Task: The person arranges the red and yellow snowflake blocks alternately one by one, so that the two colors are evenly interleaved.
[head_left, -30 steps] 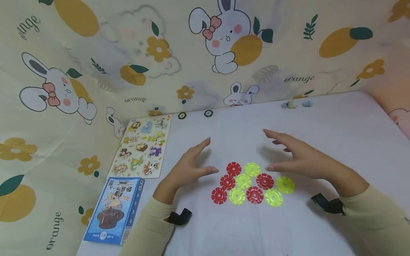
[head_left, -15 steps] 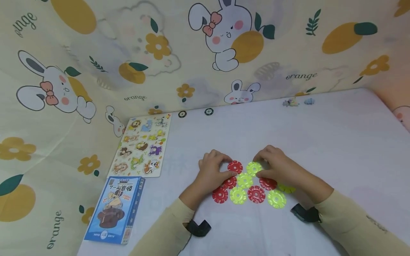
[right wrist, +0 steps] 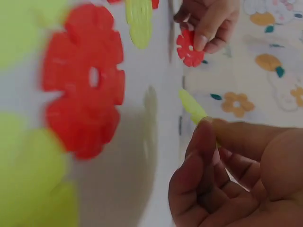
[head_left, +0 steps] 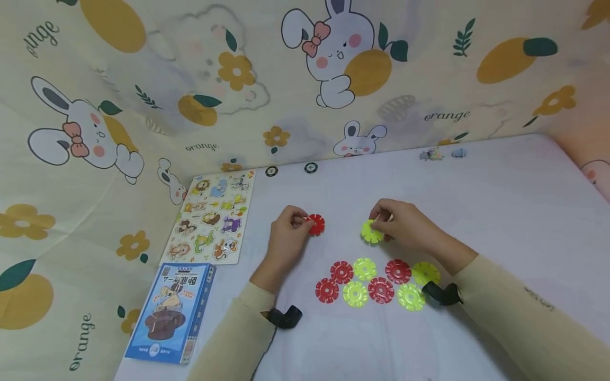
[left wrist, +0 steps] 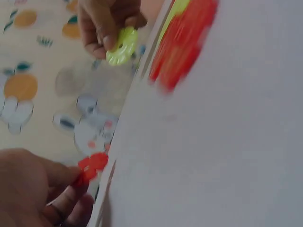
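My left hand (head_left: pixel 288 238) pinches a red snowflake disc (head_left: pixel 316 225) between thumb and fingers, raised off the white table (head_left: pixel 333 344). Across from it, my right hand (head_left: pixel 405 222) pinches a yellow-green snowflake disc (head_left: pixel 372 232) by its edge. Both wrist views show the held discs clear of the tabletop. Below the hands, two rows of red and yellow-green discs lie flat, among them a red disc (head_left: pixel 380 290) and a yellow-green disc (head_left: pixel 355 294) in the front row. The right wrist strap comes close to the yellow-green disc (head_left: pixel 426 273) at the right end.
At the left lie a blue game box (head_left: pixel 167 312) and an animal puzzle board (head_left: pixel 209 219). Two small black round pieces, one a black disc (head_left: pixel 311 168), lie along the back edge. Small figurines (head_left: pixel 431 154) sit at the back right. A bunny-print cloth wall rises behind and left.
The open hands came down onto the two discs of the farthest row and pinched them. Both discs have since been lifted away from the rows, the red one moving left.
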Demonstrator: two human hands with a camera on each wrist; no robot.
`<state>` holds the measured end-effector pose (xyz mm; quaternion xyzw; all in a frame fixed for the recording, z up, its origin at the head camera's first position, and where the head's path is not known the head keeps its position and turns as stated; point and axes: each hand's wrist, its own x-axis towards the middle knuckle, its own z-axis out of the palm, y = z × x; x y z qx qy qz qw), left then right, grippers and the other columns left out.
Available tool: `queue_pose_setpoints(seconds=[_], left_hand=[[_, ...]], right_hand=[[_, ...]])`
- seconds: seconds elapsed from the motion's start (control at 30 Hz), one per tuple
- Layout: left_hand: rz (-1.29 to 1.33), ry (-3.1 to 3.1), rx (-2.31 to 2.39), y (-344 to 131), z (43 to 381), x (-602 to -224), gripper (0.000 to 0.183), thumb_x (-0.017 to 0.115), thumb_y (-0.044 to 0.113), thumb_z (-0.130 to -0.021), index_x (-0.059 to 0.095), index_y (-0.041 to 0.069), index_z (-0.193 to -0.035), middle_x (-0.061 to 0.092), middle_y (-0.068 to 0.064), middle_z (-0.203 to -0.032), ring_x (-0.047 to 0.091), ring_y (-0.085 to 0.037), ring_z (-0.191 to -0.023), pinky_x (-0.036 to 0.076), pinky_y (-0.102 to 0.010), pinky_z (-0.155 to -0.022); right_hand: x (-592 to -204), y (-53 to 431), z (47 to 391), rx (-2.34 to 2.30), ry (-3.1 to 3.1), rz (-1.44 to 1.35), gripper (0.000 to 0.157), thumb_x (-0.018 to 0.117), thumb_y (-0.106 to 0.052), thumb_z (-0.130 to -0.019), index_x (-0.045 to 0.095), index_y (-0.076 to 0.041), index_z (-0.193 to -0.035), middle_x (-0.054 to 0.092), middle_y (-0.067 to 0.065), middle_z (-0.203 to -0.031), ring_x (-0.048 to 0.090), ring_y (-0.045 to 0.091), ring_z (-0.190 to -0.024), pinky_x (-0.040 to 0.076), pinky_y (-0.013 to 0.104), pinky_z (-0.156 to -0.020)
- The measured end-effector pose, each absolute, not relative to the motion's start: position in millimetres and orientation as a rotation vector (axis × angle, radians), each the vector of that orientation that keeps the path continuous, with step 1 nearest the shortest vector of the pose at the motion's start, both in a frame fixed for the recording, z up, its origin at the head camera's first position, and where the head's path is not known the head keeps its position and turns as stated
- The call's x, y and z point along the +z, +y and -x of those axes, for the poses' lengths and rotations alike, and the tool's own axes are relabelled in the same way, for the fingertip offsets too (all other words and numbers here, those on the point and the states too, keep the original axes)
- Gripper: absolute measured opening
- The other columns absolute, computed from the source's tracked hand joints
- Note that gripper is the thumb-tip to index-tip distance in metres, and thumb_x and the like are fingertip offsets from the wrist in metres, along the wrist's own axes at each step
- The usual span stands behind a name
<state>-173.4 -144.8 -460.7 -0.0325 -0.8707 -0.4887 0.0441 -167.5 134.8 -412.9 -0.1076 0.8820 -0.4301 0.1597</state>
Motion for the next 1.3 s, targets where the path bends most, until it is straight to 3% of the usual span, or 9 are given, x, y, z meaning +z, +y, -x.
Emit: queue_pose_setpoints(seconds=[0.2,0.37,0.47,0.57,0.67,0.93,1.17,1.3], left_hand=[[-0.122,-2.594,-1.358,-165.7,193.9,-473.3,0.023,0.070,0.014,-0.087,0.062,0.016,-0.108,0.061,0.005,-0.092,0.058,-0.011,-0.080,0.051,-0.027,-0.067],[0.076,-2.740,-1.152,-173.8,187.1,-471.0,0.032,0.070,0.016,-0.087,0.065,0.013,-0.119,0.055,0.003,-0.120,0.052,-0.013,-0.108,0.047,-0.029,-0.088],[0.281,-2.951,-0.898,-180.0,176.3,-465.3,0.047,0.065,0.027,-0.091,0.056,0.016,-0.136,0.041,0.005,-0.145,0.036,-0.017,-0.131,0.034,-0.037,-0.104],[0.468,-3.117,-0.644,-186.2,167.2,-461.5,0.058,0.055,0.039,-0.096,0.039,0.019,-0.148,0.023,0.006,-0.156,0.017,-0.022,-0.142,0.022,-0.048,-0.109],[0.557,-3.178,-0.496,-190.0,163.4,-460.9,0.063,0.047,0.049,-0.097,0.031,0.022,-0.151,0.013,0.006,-0.159,0.009,-0.025,-0.144,0.019,-0.052,-0.106],[0.540,-3.116,-0.371,-189.0,170.1,-466.7,0.071,0.046,0.061,-0.092,0.033,0.024,-0.150,0.018,0.003,-0.155,0.019,-0.024,-0.134,0.022,-0.047,-0.101],[0.543,-3.140,-0.363,-187.4,171.8,-470.4,0.074,0.039,0.063,-0.093,0.022,0.024,-0.154,0.007,0.007,-0.160,0.007,-0.027,-0.143,0.014,-0.053,-0.108],[0.555,-3.139,-0.373,-187.0,173.0,-469.7,0.074,0.037,0.064,-0.093,0.021,0.024,-0.154,0.008,0.006,-0.160,0.006,-0.027,-0.143,0.013,-0.054,-0.107]], right_hand=[[-421.9,110.4,199.6,-1.267,2.445,0.231,0.018,0.059,-0.013,-0.095,0.057,-0.009,-0.112,0.058,0.012,-0.094,0.063,0.023,-0.076,0.053,0.034,-0.066],[-429.1,102.1,205.3,-1.239,2.498,0.278,0.030,0.062,-0.014,-0.093,0.056,-0.007,-0.122,0.056,0.012,-0.110,0.059,0.025,-0.096,0.051,0.038,-0.080],[-430.0,101.3,197.4,-1.044,2.599,0.433,0.044,0.064,-0.020,-0.093,0.052,-0.007,-0.133,0.050,0.013,-0.130,0.051,0.028,-0.115,0.045,0.044,-0.093],[-428.8,100.1,186.1,-0.735,2.674,0.631,0.056,0.063,-0.031,-0.093,0.046,-0.012,-0.143,0.036,0.010,-0.148,0.036,0.032,-0.131,0.038,0.050,-0.100],[-425.5,97.6,176.9,-0.479,2.682,0.772,0.064,0.062,-0.040,-0.092,0.040,-0.018,-0.148,0.025,0.003,-0.156,0.021,0.033,-0.139,0.034,0.055,-0.102],[-423.5,83.2,182.0,-0.341,2.677,0.827,0.074,0.062,-0.052,-0.088,0.035,-0.023,-0.150,0.022,0.000,-0.157,0.013,0.032,-0.142,0.017,0.064,-0.105],[-428.7,64.1,194.2,-0.326,2.621,0.867,0.080,0.061,-0.060,-0.084,0.031,-0.027,-0.151,0.015,-0.005,-0.158,0.005,0.029,-0.144,0.014,0.067,-0.104],[-430.7,55.5,198.2,-0.328,2.603,0.863,0.084,0.060,-0.065,-0.081,0.031,-0.029,-0.151,0.013,-0.007,-0.159,0.002,0.028,-0.144,0.013,0.067,-0.104]])
